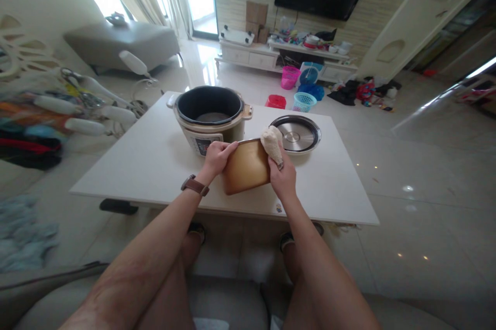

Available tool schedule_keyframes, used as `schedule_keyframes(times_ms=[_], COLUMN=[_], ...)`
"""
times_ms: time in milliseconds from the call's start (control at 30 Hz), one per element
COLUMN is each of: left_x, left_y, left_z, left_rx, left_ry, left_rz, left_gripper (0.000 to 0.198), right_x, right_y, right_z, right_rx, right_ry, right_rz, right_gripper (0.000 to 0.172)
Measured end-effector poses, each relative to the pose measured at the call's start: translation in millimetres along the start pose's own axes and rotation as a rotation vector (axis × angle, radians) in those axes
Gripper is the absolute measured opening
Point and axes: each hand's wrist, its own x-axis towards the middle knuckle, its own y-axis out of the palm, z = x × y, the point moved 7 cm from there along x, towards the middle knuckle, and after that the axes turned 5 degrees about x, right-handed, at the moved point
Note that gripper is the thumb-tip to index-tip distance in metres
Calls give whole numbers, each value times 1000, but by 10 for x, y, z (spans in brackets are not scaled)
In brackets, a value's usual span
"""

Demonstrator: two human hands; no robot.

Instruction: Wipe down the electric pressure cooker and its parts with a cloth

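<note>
Tilted over the table's near side is a gold-coloured inner pot [246,167], its outer wall facing me. My left hand [217,157] is closed on its left rim, thumb on the outside. At the pot's right edge, my right hand [283,175] is closed round a cream cloth [272,144], which touches the rim. Just behind the pot stands an electric pressure cooker [211,131], lidless, with its dark inside showing. Its round metal lid [296,135] lies underside up to the right. The pot's inside is turned away from me.
These things are on a white table [127,165]. Beyond it, plastic baskets [304,101] stand on the floor before a low cabinet [251,56]. White-handled objects [134,63] stick up near the table's left side. My legs are under the near edge.
</note>
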Motion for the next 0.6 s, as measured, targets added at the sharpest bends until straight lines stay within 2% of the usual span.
schedule_keyframes(times_ms=[100, 267, 433, 600], left_x=[13, -25, -34, -8], left_y=[-56, -151, -140, -121], left_z=[-14, -170, -178, -73], left_rx=[25, 163, 193, 142], left_ry=[10, 4, -43, -63], left_rz=[-22, -122, -100, -79], left_gripper=[59, 55, 60, 64], right_x=[-15, -52, -81, -88], right_y=[51, 120, 128, 124], right_z=[69, 116, 131, 190], right_rx=[-9, -34, -61, -87], right_ry=[-23, -25, -29, -50], right_rz=[9, 48, 53, 50], right_gripper=[51, 51, 52, 55])
